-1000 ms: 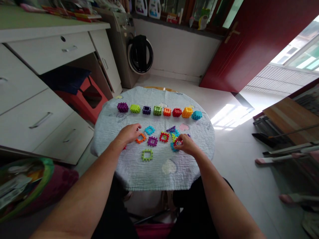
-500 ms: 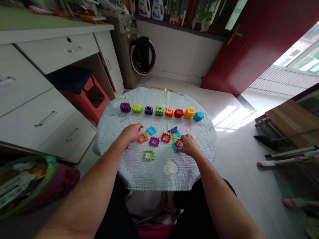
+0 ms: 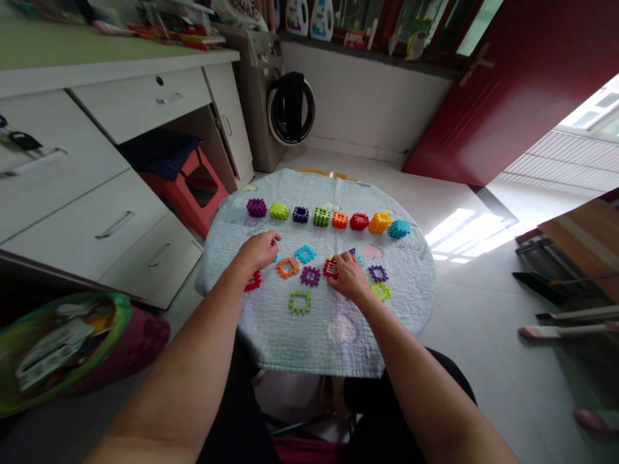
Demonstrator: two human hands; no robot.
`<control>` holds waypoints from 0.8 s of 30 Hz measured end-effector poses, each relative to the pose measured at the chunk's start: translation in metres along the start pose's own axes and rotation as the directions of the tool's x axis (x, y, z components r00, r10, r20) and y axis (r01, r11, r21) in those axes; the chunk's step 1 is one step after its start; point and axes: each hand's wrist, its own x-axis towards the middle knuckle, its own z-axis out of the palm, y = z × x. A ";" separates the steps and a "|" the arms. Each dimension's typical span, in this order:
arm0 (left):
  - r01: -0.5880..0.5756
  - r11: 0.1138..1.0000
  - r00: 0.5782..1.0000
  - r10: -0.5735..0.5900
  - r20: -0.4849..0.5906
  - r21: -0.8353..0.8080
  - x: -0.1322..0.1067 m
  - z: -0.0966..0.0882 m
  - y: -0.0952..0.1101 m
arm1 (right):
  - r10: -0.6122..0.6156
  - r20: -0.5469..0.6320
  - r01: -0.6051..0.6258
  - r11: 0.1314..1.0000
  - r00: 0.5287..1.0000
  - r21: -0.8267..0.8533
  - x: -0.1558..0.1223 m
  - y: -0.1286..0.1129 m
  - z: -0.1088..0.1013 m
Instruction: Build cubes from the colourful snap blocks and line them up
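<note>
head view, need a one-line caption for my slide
Right hand grasping a red piece, left hand near an orange frame, eight coloured stacks lined up beyond.

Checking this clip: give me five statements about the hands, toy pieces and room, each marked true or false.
1. The right hand holds a notched red plastic window piece. True.
2. The left hand holds the notched purple plastic window piece. False: that piece lies apart from both hands.
3. Eight colourful plastic stacks form a row. True.
4. The row's leftmost stack is yellow. False: it is the purple plastic stack.
5. Black cloth hangs over the round washing-machine door. True.
</note>
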 end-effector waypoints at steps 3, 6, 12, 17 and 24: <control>0.020 1.000 1.000 -0.020 -0.012 -0.021 0.001 -0.005 -0.002 | 0.015 0.008 -0.016 1.000 1.000 0.011 0.000 0.002 0.001; 0.045 0.998 0.999 -0.046 -0.018 -0.039 0.003 -0.008 -0.005 | 0.038 0.003 -0.038 0.999 0.999 0.017 0.002 0.004 0.001; 0.101 0.990 0.994 -0.105 -0.037 -0.093 0.005 -0.015 -0.022 | 0.052 0.037 -0.052 0.999 0.998 -0.012 0.003 0.007 0.005; 0.128 0.989 0.990 -0.132 -0.051 -0.081 0.001 -0.018 -0.030 | 0.018 0.018 -0.018 0.999 1.000 -0.031 0.003 0.006 0.004; 0.121 0.992 0.987 -0.125 0.104 0.040 -0.021 -0.021 -0.041 | -0.007 -0.043 0.007 1.000 0.999 0.013 0.002 0.015 0.000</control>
